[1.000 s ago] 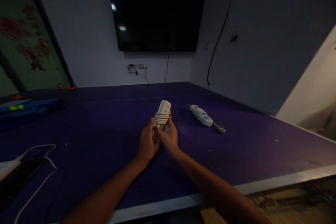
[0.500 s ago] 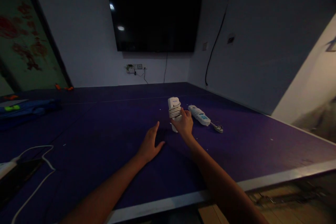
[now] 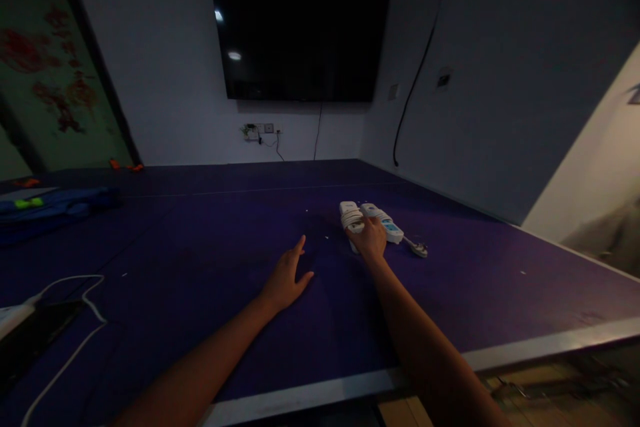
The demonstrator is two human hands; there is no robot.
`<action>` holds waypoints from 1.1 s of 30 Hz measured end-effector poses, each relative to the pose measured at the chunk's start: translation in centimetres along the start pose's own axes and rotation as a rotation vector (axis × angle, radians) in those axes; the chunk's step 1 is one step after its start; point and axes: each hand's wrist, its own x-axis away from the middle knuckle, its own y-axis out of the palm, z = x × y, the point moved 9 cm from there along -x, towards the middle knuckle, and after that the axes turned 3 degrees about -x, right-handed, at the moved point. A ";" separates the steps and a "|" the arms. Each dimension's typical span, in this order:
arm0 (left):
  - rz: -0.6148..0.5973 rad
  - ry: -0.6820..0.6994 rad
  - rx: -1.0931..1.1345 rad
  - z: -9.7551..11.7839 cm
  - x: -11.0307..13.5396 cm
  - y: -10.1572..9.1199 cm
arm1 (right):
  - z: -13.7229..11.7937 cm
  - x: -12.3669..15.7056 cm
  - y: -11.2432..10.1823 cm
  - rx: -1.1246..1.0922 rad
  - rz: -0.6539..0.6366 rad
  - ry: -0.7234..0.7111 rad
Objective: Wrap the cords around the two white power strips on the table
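Note:
My right hand (image 3: 371, 240) is stretched forward over the dark purple table (image 3: 200, 227), its fingers closed on a white power strip with its cord wound round it (image 3: 350, 215). That wrapped strip lies low on the table, right beside a second white power strip with a blue label (image 3: 383, 221) whose plug (image 3: 420, 249) trails to the right. My left hand (image 3: 286, 278) rests flat on the table nearer to me, fingers stretched out, holding nothing.
A white cable (image 3: 75, 307) and a dark flat device (image 3: 35, 333) lie at the near left. Blue items (image 3: 55, 207) sit at the far left. A black screen (image 3: 300, 37) hangs on the far wall. The table's pale front edge (image 3: 500, 357) runs below.
Both hands held the wrapped strip a second ago. The left hand let go and settled flat on the table. The right hand carried the strip forward and right, down beside the second strip.

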 end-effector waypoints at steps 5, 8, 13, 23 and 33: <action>-0.015 -0.011 0.003 0.0 0.0 0.1 | 0.6 -0.2 0.6 0.044 -0.054 0.043; -0.016 -0.016 0.003 0.1 0.0 0.0 | 0.9 -0.2 0.5 0.090 -0.076 0.072; -0.016 -0.017 -0.006 0.0 0.0 0.0 | 1.4 -0.2 0.2 0.153 -0.132 0.122; -0.051 -0.028 -0.014 -0.1 0.0 0.2 | 1.1 0.4 0.1 0.218 -0.196 0.151; -0.049 -0.010 -0.015 0.1 0.0 0.3 | 0.6 0.7 0.0 0.170 -0.143 0.130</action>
